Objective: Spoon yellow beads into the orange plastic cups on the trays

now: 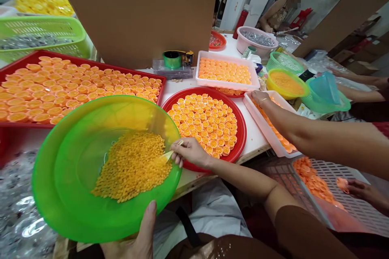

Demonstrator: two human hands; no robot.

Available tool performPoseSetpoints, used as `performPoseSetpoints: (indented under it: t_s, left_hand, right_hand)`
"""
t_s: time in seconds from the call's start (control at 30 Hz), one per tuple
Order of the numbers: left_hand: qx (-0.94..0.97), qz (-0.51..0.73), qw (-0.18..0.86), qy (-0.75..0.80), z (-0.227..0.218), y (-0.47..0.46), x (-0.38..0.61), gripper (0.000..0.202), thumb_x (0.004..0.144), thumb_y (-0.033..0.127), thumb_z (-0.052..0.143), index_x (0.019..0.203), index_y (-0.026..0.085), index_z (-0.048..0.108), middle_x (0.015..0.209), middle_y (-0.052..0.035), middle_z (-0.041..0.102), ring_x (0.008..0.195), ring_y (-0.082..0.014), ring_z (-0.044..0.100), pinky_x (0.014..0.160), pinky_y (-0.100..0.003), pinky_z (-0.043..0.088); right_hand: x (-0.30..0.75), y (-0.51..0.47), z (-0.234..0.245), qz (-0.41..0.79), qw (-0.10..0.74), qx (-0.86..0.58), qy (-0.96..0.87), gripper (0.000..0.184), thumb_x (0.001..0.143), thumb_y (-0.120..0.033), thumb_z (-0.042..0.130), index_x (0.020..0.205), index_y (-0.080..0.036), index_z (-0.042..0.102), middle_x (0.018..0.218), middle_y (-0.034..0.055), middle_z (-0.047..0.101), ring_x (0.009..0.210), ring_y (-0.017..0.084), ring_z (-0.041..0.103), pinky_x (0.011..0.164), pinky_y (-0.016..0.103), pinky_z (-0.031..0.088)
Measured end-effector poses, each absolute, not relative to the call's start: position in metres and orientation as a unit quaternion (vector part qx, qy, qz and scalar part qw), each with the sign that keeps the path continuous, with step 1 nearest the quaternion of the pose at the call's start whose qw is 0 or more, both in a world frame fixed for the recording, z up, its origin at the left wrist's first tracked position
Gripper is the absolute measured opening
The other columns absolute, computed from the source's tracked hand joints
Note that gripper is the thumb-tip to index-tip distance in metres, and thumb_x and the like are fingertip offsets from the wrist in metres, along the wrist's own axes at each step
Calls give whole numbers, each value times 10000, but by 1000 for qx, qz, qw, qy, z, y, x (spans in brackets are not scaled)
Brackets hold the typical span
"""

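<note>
My left hand (136, 236) grips the near rim of a translucent green plastic bowl (69, 170), thumb over the edge, holding it tilted toward me. A heap of small yellow pellets (133, 165) lies in the bowl. My right hand (190, 151) is closed in a pinch on a small pale scoop (170, 154) whose tip dips into the pellets at the bowl's right rim. Just beyond that hand lies a round red tray (241, 129) filled with several small orange cups.
A red rectangular tray (9, 70) of orange cups sits at left, a white tray (227, 84) behind. Another person's arm (304, 129) reaches over a white tray (258, 117) at right. Green baskets, bowls, a tape dispenser (174, 59) and a cardboard panel (136, 11) stand behind.
</note>
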State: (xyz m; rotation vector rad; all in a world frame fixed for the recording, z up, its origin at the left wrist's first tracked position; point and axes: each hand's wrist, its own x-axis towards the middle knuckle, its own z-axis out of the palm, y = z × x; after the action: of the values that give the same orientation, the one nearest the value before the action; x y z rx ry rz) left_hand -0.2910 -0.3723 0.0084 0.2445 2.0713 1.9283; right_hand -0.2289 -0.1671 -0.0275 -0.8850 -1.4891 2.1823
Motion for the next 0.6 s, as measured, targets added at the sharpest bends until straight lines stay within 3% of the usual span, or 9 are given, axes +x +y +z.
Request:
performPoseSetpoints:
  t_s: [0.13, 0.4, 0.6]
  left_hand:
    - [74, 683, 150, 711, 16, -370, -291, 834, 558, 406, 962, 1327, 255, 679, 1312, -71, 721, 1269, -336, 655, 1227, -490, 438]
    - [72, 663, 161, 728, 21, -371, -291, 838, 605, 393, 937, 1377, 242, 650, 1346, -79, 702, 1283, -342, 644, 1185, -494, 495]
    - [100, 644, 164, 740, 18, -374, -295, 838, 642, 414, 921, 1410, 260, 625, 1408, -77, 673, 1352, -352, 607, 1183, -478, 508]
  right_hand:
    - [-211, -126, -14, 791, 247, -321, -459, 413, 725, -488, 896, 820, -140, 695, 655, 14, 725, 468, 94, 616, 426, 197, 522]
    - [-185, -9, 1, 616, 463, -413, -485, 260, 870, -355, 800, 783, -159, 653, 644, -7, 682, 506, 75, 593, 476, 172, 516]
    - [-189, 34, -19, 470, 468, -468, -584, 258, 944, -355, 677, 768, -185, 594, 659, -29, 625, 528, 86, 590, 488, 178, 462]
